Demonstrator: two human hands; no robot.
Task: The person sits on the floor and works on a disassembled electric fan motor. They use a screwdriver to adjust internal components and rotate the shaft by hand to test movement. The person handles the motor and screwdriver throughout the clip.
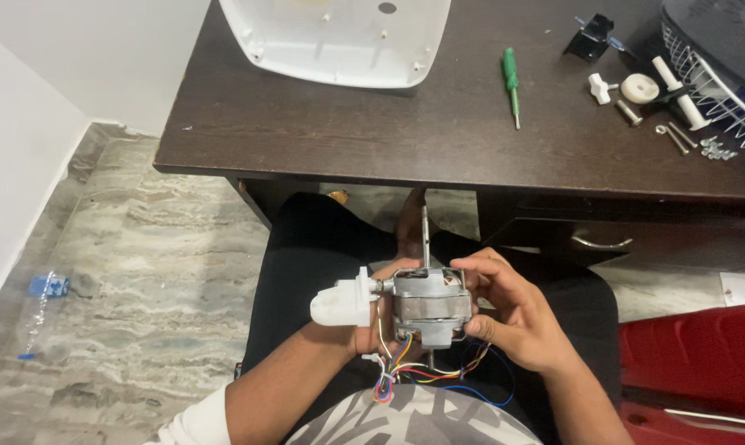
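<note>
Two hands, left hand (364,325) and right hand (512,317), grip one motor (430,306), fingers closed around it. It is grey metal with one white plastic gearbox (339,303) and several coloured wires (422,375).

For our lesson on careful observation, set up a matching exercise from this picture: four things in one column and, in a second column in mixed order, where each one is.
Things:
1. Small electric motor
2. Green screwdriver
3. White plastic cover
4. Wire fan guard

Places:
A. Far right corner of the dark table
B. Top middle of the table, upside down
C. Held over the lap between the left hand and right hand
D. Lying on the table between the cover and the small loose parts

Pairs: 1-C, 2-D, 3-B, 4-A
</note>
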